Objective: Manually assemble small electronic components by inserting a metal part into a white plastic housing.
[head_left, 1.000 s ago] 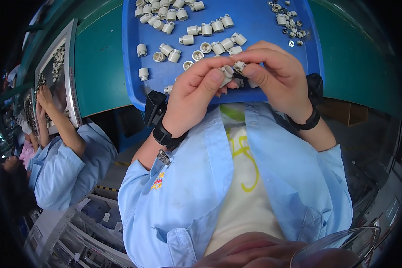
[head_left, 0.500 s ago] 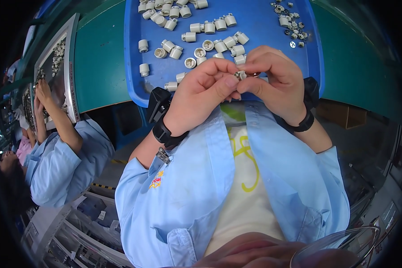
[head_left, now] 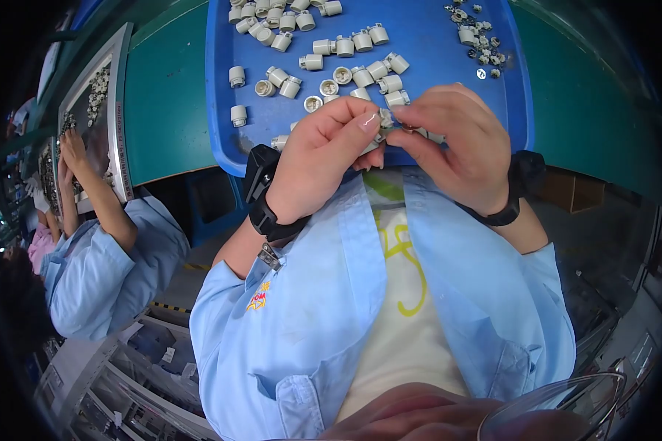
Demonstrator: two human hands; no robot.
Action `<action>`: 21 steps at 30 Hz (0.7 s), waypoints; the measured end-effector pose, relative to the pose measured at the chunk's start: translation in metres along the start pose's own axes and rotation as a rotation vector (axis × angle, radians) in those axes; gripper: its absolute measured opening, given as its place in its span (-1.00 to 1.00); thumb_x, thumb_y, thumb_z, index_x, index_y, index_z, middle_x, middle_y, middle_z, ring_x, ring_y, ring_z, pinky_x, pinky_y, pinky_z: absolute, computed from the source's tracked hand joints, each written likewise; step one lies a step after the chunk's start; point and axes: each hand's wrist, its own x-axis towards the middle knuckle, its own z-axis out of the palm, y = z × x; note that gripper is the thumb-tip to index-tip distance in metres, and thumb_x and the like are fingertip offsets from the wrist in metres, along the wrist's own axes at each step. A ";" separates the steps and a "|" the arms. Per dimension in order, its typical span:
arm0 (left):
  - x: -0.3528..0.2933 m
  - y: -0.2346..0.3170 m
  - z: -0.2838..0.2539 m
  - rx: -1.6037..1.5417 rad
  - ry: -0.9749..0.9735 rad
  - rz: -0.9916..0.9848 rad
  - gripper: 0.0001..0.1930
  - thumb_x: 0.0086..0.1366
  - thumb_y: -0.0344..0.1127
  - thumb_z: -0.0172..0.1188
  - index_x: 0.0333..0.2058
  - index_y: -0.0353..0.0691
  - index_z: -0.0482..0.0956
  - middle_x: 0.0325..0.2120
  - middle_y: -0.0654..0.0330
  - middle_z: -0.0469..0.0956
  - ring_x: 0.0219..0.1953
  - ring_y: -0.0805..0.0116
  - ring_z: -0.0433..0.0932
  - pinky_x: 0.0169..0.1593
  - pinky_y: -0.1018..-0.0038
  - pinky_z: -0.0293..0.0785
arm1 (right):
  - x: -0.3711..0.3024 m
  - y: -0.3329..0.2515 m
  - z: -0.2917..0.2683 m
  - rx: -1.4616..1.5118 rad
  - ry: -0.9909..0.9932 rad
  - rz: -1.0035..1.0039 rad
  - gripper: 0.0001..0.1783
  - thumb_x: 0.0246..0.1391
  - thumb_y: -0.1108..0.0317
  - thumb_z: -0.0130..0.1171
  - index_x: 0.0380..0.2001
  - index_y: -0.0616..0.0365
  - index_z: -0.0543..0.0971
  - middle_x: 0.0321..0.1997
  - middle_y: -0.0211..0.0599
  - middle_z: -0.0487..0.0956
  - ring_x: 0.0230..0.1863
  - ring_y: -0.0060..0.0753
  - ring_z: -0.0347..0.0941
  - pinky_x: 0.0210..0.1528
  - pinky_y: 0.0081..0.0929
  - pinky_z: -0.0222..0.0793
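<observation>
Both of my hands meet above the near edge of a blue tray (head_left: pixel 518 132). My left hand (head_left: pixel 327 154) pinches a small whitish part (head_left: pixel 385 117) between thumb and fingers. Just right of it, my right hand (head_left: pixel 456 140) is closed, thumb toward index finger, with a small brownish metallic piece (head_left: pixel 407 128) at the tips. The exact kind of either piece is too small to tell. White cylindrical lamp-holder-like pieces (head_left: pixel 311 62) lie loose in the tray beyond my hands, some on their sides, some showing their hollow ends.
Small white and metal parts (head_left: pixel 485 45) are heaped at the tray's far right. The tray rests on a green table (head_left: pixel 165 110). To the left, a co-worker's hands (head_left: pixel 72 151) reach into a metal-framed tray (head_left: pixel 116 110) of small parts. A cardboard box (head_left: pixel 572 191) stands low at the right.
My fingertips have drawn slightly apart, showing more of the whitish part. My right hand has shifted a little right and turned. The loose pieces in the tray look unchanged.
</observation>
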 end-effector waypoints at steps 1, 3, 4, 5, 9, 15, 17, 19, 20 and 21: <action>0.000 0.000 0.003 0.015 0.018 0.003 -0.84 0.27 -0.31 -0.04 -0.28 -0.27 0.39 -0.51 0.33 0.43 -0.50 0.66 0.37 -0.39 0.71 0.30 | -0.001 0.001 0.000 0.001 0.000 0.000 -0.68 -0.28 0.49 0.28 -0.33 0.26 0.52 -0.43 -0.24 0.50 -0.44 -0.30 0.41 -0.37 -0.52 0.28; 0.000 0.001 0.007 0.046 0.053 0.010 -0.85 0.26 -0.31 -0.03 -0.28 -0.27 0.39 -0.50 0.34 0.43 -0.50 0.66 0.37 -0.39 0.71 0.29 | -0.001 0.003 0.000 0.001 0.016 -0.054 -0.70 -0.25 0.47 0.27 -0.33 0.25 0.52 -0.43 -0.25 0.50 -0.44 -0.29 0.41 -0.36 -0.53 0.27; 0.000 0.000 0.007 0.046 0.052 0.010 -0.85 0.26 -0.31 -0.03 -0.28 -0.27 0.39 -0.50 0.34 0.43 -0.50 0.66 0.37 -0.39 0.71 0.29 | -0.001 0.003 0.000 0.000 0.024 -0.081 -0.71 -0.24 0.46 0.26 -0.34 0.25 0.51 -0.43 -0.25 0.49 -0.44 -0.29 0.41 -0.36 -0.54 0.27; 0.000 0.000 0.007 0.065 0.036 0.021 -0.85 0.26 -0.32 -0.02 -0.28 -0.27 0.38 -0.50 0.34 0.43 -0.49 0.66 0.37 -0.39 0.71 0.29 | -0.001 0.003 -0.001 0.000 0.024 -0.081 -0.71 -0.24 0.46 0.26 -0.34 0.25 0.51 -0.43 -0.25 0.49 -0.44 -0.29 0.41 -0.36 -0.54 0.27; 0.000 -0.003 0.006 0.118 -0.003 0.048 -0.84 0.26 -0.31 -0.02 -0.27 -0.27 0.38 -0.50 0.34 0.42 -0.48 0.66 0.37 -0.38 0.71 0.29 | 0.002 0.002 -0.003 0.121 -0.080 0.087 -0.77 -0.19 0.44 0.23 -0.38 0.23 0.51 -0.44 -0.26 0.49 -0.43 -0.29 0.40 -0.35 -0.56 0.26; 0.002 -0.012 0.001 0.063 -0.041 0.109 -0.77 0.32 -0.17 -0.14 -0.22 -0.21 0.32 -0.51 0.34 0.40 -0.49 0.66 0.33 -0.40 0.73 0.25 | -0.003 0.007 -0.004 0.251 -0.095 0.197 -0.80 -0.13 0.41 0.20 -0.37 0.23 0.51 -0.43 -0.27 0.49 -0.38 -0.32 0.39 -0.33 -0.55 0.27; 0.002 -0.013 0.001 0.072 -0.039 0.136 -0.76 0.32 -0.14 -0.16 -0.22 -0.19 0.30 -0.51 0.33 0.40 -0.49 0.66 0.32 -0.40 0.72 0.24 | -0.005 0.007 -0.004 0.295 -0.071 0.230 -0.80 -0.13 0.40 0.19 -0.37 0.23 0.51 -0.42 -0.27 0.49 -0.37 -0.33 0.39 -0.32 -0.55 0.27; 0.003 -0.013 0.001 0.088 -0.035 0.192 -0.73 0.33 -0.09 -0.21 -0.20 -0.16 0.27 -0.51 0.32 0.39 -0.49 0.65 0.31 -0.41 0.72 0.22 | -0.005 0.007 -0.004 0.274 -0.080 0.186 -0.80 -0.12 0.40 0.19 -0.37 0.23 0.51 -0.41 -0.28 0.50 -0.36 -0.34 0.39 -0.32 -0.54 0.27; 0.003 -0.014 0.001 0.089 -0.035 0.191 -0.73 0.33 -0.09 -0.21 -0.20 -0.16 0.27 -0.51 0.32 0.39 -0.49 0.65 0.31 -0.41 0.72 0.22 | -0.005 0.008 -0.004 0.263 -0.085 0.164 -0.80 -0.12 0.40 0.19 -0.37 0.23 0.50 -0.41 -0.29 0.50 -0.35 -0.34 0.39 -0.31 -0.54 0.27; 0.002 -0.015 0.000 0.063 -0.056 0.198 -0.74 0.33 -0.09 -0.21 -0.20 -0.16 0.26 -0.51 0.31 0.39 -0.49 0.65 0.31 -0.41 0.72 0.22 | -0.004 0.008 -0.004 0.264 -0.084 0.164 -0.80 -0.12 0.40 0.19 -0.37 0.23 0.50 -0.41 -0.29 0.50 -0.35 -0.34 0.39 -0.31 -0.54 0.27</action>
